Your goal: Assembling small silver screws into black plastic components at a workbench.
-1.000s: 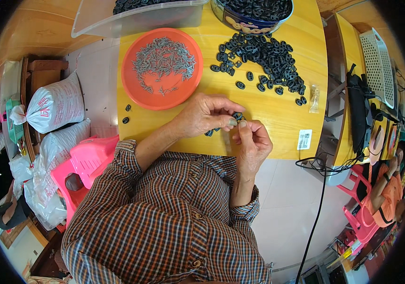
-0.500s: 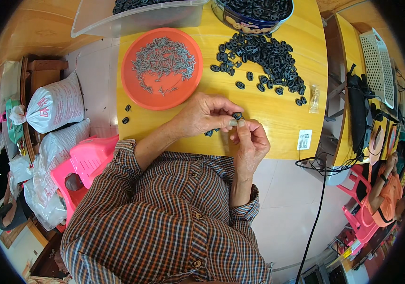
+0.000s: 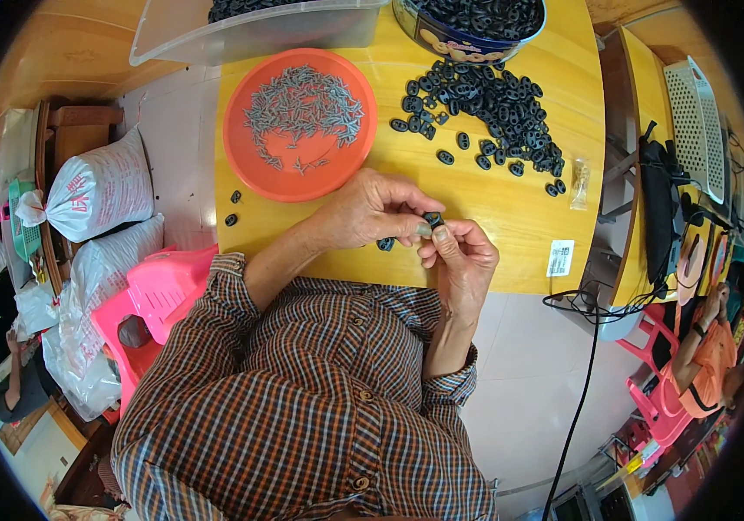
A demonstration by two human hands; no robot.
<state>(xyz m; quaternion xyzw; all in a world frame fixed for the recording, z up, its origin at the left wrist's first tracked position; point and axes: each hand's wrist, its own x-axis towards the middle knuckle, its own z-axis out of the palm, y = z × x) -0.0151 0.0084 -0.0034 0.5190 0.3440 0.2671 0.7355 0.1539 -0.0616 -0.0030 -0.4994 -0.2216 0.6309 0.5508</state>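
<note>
Holding a small black oval piece (image 3: 433,219) between both hands, you keep it just above the near edge of the yellow surface (image 3: 511,208). Your left hand (image 3: 372,211) comes in from the left, and its fingertips are closed on the left side of the piece. Your right hand (image 3: 463,256) sits just below and to the right, with its thumb and first finger pinched shut on the same piece. So the piece lies right between the two grips, touching both. Its long side seems to run left to right, but it is too small to be sure. Both hands are equally near to it.

One more black piece (image 3: 385,245) lies on the surface under your left hand. A heap of black pieces (image 3: 485,104) is spread toward the far right corner. An orange plate (image 3: 246,165) holding small grey metal bits (image 3: 302,108) sits toward the far left. Two stray pieces (image 3: 233,208) rest by the left edge.
</note>
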